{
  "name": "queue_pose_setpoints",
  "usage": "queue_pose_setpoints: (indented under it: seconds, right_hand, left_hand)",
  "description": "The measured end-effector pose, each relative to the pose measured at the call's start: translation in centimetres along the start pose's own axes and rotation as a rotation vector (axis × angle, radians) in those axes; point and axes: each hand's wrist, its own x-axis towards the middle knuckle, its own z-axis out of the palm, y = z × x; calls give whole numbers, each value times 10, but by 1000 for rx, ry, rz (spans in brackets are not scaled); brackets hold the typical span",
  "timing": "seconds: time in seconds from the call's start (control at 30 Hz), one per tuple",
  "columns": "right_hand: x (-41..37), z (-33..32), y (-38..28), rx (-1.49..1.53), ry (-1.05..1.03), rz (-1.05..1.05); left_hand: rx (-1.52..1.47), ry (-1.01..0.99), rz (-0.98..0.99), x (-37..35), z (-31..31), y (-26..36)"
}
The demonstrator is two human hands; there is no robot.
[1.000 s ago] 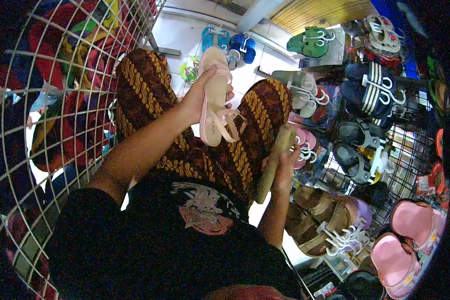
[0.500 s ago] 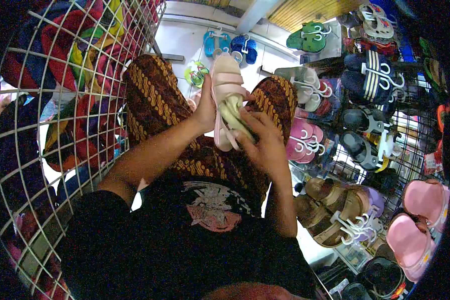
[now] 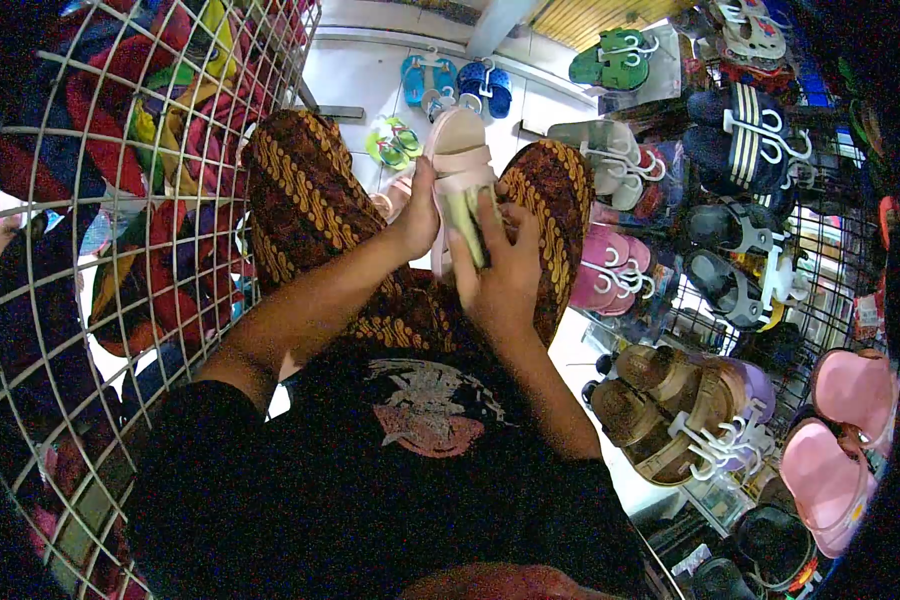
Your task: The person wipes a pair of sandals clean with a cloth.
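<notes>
A pale pink strapped sandal is held upright over my lap, its toe end pointing away from me. My left hand is closed around its left edge. In my right hand is a crumpled yellow-green cloth, pressed against the inside of the sandal below the straps. The fingers of that hand partly cover both the cloth and the heel end. Part of another pinkish sandal shows on the floor behind my left hand.
Blue sandals and green flip-flops lie on the white floor ahead. A wire grid with colourful goods stands close on my left. Racks of hanging footwear, including brown sandals and pink clogs, line my right.
My right hand has shifted slightly left with the cloth, its fingers now reaching up along the inside of the sandal. The sandal has turned a little; my left hand keeps its hold.
</notes>
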Motion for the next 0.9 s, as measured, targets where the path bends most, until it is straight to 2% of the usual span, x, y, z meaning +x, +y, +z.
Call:
queue_pose_setpoints:
  seconds: [0.1,0.2,0.27,0.3,0.43,0.53,0.63,0.8,0.9]
  right_hand:
    - [-2,5,8,30,51,-148]
    - [2,9,11,84,72,-33]
    - [3,11,12,65,100,-88]
    - [3,12,12,79,112,-116]
    - [1,8,10,47,48,-181]
    - [-1,4,11,71,6,-200]
    - [-8,3,12,108,15,-166]
    - [-12,0,13,112,19,-122]
    - [-13,-4,15,90,-38,-92]
  left_hand:
    - [41,0,-8,0,0,1]
    - [46,46,10,-1,-4,-7]
    - [169,122,12,-6,7,1]
    - [238,53,16,-7,5,3]
    - [109,80,-66,-7,1,3]
    - [49,117,42,-9,7,2]
    - [124,70,52,-12,10,5]
    - [-54,92,-11,-4,11,2]
    - [35,113,14,-2,11,5]
